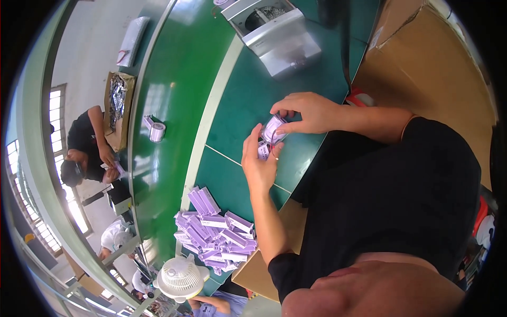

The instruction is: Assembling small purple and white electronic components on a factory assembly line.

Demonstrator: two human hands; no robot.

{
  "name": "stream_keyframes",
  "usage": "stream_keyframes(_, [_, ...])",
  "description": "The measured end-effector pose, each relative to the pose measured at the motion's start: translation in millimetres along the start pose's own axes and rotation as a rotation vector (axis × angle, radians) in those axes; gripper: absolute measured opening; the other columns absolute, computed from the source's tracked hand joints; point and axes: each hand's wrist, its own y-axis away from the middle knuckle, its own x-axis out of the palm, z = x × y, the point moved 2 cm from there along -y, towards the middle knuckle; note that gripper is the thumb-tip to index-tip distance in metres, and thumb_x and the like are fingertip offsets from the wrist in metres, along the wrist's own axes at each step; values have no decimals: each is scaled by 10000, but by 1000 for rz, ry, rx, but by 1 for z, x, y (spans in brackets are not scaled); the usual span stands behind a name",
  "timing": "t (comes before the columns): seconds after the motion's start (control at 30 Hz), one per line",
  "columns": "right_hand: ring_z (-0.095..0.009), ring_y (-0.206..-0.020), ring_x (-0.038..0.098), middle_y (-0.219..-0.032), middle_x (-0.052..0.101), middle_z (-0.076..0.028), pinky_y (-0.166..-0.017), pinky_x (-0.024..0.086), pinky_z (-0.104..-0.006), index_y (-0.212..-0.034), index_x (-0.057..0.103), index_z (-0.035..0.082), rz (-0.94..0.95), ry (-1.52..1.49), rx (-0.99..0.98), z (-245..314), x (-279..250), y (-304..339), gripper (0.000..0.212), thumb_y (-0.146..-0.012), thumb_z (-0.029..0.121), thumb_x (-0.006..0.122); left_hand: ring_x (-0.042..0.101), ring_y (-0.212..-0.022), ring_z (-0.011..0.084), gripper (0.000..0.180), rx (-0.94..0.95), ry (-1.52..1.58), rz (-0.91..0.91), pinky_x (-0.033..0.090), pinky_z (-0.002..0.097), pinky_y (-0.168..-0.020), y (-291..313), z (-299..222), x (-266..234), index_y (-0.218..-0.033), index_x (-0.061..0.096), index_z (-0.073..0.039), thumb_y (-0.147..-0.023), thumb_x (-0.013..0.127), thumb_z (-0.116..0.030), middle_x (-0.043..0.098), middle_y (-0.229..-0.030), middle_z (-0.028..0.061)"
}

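Green tbl (227, 134) w/ piled lavender pcs (215, 232) beside green conveyor (169, 105), windowed rm (92, 42) beyond, both hands (259, 166) (312, 113) holding lavender-labelled cyl (272, 127).

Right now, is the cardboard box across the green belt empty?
No, the cardboard box holds things: dark, shiny pieces show through its open top. How deep, I cannot tell.

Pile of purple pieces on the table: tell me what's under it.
The green tabletop and pale edge strip appear to run beneath the pile. The surface directly under it, and most of the bottom pieces, are covered; anything else there cannot be seen.
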Motion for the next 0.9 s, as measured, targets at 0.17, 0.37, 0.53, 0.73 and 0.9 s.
stream_keyframes(0.17, [-188,-914,698,-1034,723,-95,-825,570,-333,-1228,718,36,-34,-226,-71,9,-9,-1,313,-946,147,795,676,-1164,269,690,-38,128,-56,556,373,-977,9,-5,-8,-1433,637,-63,-803,917,-86,675,-1313,139])
stream_keyframes(0.37, [-177,-934,708,-1061,733,-91,-842,583,-325,-1203,738,15,-14,-328,-267,24,-20,-4,315,-904,60,825,657,-1198,267,723,87,265,-118,532,364,-1014,20,-1,-13,-1447,604,11,-808,923,-94,655,-1323,160])
stream_keyframes(0.53, [-175,-912,708,-1052,735,-92,-820,584,-310,-1144,756,2,-61,-352,-250,38,-19,1,243,-912,45,814,639,-1219,265,748,97,412,-92,521,361,-1031,23,6,-10,-1460,575,47,-819,927,-111,633,-1343,167])
stream_keyframes(0.73, [-180,-857,710,-1004,736,-92,-792,583,-299,-1086,772,14,-146,-291,-182,41,-13,3,173,-919,43,808,637,-1218,260,756,73,392,-115,515,358,-1036,24,5,-10,-1468,570,48,-823,927,-120,633,-1337,172])
stream_keyframes(0.9, [-173,-902,707,-1084,724,-90,-804,583,-305,-1183,756,34,13,-330,-273,37,-22,-3,296,-901,78,834,667,-931,127,770,66,451,-85,552,250,-791,27,19,-8,-1547,476,58,-889,861,-51,675,-1281,144])
